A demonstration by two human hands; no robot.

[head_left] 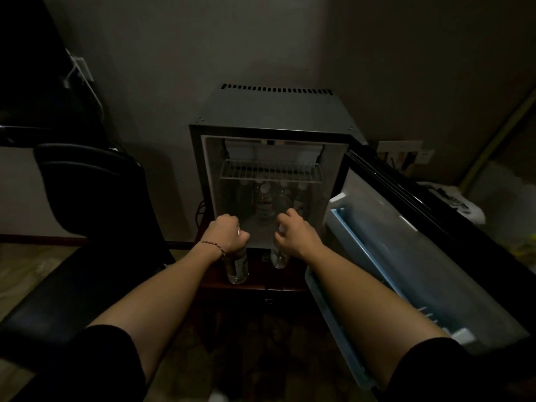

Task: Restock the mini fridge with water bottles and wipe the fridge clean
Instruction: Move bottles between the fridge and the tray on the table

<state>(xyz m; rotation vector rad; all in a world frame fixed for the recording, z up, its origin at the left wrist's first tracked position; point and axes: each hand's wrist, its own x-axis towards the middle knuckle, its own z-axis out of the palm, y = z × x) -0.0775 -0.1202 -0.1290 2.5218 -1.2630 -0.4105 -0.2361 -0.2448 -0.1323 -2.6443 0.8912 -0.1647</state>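
Being gripped at the neck/cap end, two water bottles are being held upright just in front of the mini fridge (272, 111), one per hand. Left hand (226, 237) is being kept curled tight round the top of the left bottle (237, 266); right hand (294, 236) is being wrapped likewise round the right bottle (279, 256). Neither hand is spread. Both bottle bases are hanging over the dark bench (255, 281) that the fridge is standing on; whether they are touching it cannot be told.

Inside the fridge, below the wire shelf (271, 170), approx. four stocked bottles (264, 203) are being kept at the back of the floor. Fridge door (406, 242) is hanging open to the right of the fridge, w/ a pale blue door rack (356, 242).

Handling, as judged: bottles are looking clear, thin-walled and full, so moderate weight is being carried per hand and a squeezed wall is likely to give. Plastic may be slick, esp. if condensation is forming. A neck grip is being favoured for lowering through the opening under the shelf; a mid-body hold, at the label, is being judged steadier for pushing in beside the stocked ones w/o toppling them. Wiping is not yet being done; no cloth is being seen.
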